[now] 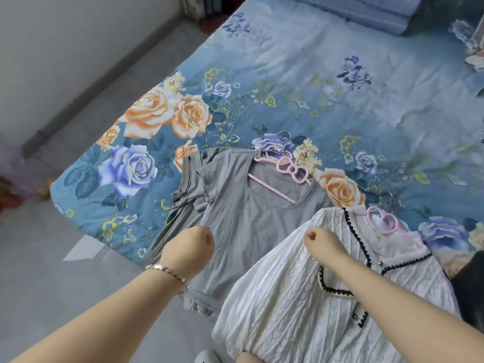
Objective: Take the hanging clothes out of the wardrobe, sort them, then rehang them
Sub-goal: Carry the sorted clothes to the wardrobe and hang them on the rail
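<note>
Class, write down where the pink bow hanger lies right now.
In the head view, the pink bow hanger lies mid-frame at the neckline of the grey top on the floral bedsheet, up and left of the white cardigan.

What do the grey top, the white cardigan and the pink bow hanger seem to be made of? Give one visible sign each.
Grey top: probably thin matte jersey; it lies limp with soft creases.
White cardigan: knitted yarn, it seems; raised cable ribs show.
Pink bow hanger: likely smooth moulded plastic, faintly glossy.
</note>
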`<action>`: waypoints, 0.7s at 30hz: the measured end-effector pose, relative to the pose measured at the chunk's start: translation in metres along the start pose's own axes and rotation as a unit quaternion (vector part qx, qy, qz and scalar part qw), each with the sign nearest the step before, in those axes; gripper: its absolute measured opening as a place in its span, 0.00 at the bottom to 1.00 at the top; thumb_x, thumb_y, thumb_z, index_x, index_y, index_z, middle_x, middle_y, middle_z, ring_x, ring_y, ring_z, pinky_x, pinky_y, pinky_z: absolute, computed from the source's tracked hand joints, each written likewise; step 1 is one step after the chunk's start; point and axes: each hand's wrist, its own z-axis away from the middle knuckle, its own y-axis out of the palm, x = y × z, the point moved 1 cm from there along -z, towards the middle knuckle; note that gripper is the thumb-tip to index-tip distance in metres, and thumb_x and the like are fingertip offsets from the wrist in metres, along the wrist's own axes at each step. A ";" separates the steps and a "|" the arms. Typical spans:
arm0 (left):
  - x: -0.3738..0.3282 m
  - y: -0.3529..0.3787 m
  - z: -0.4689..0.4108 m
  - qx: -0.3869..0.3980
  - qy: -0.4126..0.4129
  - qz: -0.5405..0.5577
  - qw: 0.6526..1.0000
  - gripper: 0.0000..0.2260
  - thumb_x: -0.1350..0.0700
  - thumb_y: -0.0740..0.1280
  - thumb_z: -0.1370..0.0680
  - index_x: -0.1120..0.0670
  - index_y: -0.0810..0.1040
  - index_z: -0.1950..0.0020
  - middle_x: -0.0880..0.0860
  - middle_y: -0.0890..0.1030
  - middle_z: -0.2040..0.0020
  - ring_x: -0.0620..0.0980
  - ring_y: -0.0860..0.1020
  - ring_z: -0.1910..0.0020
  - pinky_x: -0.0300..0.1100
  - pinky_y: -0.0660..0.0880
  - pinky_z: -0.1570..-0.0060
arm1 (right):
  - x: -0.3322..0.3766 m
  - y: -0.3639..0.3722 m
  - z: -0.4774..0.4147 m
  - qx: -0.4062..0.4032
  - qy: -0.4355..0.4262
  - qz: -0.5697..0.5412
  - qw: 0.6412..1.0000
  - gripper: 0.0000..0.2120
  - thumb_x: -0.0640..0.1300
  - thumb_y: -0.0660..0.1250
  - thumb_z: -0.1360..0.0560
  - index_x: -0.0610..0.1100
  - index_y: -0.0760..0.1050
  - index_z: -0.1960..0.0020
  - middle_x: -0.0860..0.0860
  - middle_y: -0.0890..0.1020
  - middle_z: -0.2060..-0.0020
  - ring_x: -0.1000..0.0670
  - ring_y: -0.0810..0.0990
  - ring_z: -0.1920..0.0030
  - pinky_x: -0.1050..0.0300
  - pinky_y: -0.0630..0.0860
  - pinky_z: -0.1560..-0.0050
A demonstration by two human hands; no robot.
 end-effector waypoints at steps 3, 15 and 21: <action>-0.017 0.009 -0.060 0.003 0.011 -0.001 1.000 0.09 0.57 0.55 0.22 0.50 0.74 0.54 0.48 0.76 0.56 0.50 0.73 0.56 0.40 0.68 0.60 | 0.008 -0.010 -0.073 -0.024 0.008 0.007 1.000 0.11 0.39 0.58 0.23 0.40 0.76 0.46 0.43 0.79 0.46 0.41 0.77 0.46 0.54 0.73 0.49; -0.036 0.058 -0.199 0.041 0.001 0.019 0.999 0.09 0.57 0.56 0.21 0.49 0.76 0.49 0.46 0.75 0.57 0.48 0.73 0.56 0.40 0.71 0.58 | 0.015 -0.009 -0.271 -0.106 0.132 0.111 0.979 0.19 0.50 0.55 0.20 0.38 0.70 0.36 0.39 0.73 0.37 0.40 0.71 0.36 0.47 0.71 0.39; -0.024 0.060 -0.194 0.063 -0.024 0.010 0.998 0.08 0.57 0.56 0.22 0.48 0.74 0.52 0.46 0.78 0.55 0.49 0.76 0.53 0.41 0.72 0.56 | 0.002 -0.013 -0.269 -0.073 0.098 0.114 0.986 0.19 0.51 0.55 0.21 0.38 0.72 0.40 0.38 0.75 0.41 0.38 0.74 0.40 0.49 0.72 0.44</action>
